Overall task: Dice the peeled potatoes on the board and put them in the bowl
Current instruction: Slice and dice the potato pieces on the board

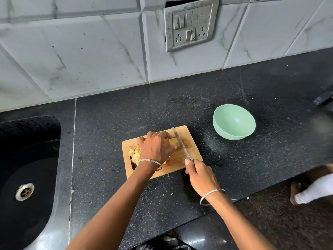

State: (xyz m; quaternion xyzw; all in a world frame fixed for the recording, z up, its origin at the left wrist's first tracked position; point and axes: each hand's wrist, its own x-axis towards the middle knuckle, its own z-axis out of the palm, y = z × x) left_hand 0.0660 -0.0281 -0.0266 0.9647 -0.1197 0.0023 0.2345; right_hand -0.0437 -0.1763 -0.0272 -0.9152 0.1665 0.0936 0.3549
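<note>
Left hand (157,146) curled over potato (174,142) on board (194,154), right hand (201,175) gripping knife (181,143) with blade on potato, diced pile (134,153) at board's left, green bowl (234,121) far right on bench (252,159)

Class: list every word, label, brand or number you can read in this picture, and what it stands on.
None can be read.
The switch plate shows only switches and sockets.
The bowl, cutting board and knife show no print.
The dark object at the right edge is too blurred to tell.
</note>
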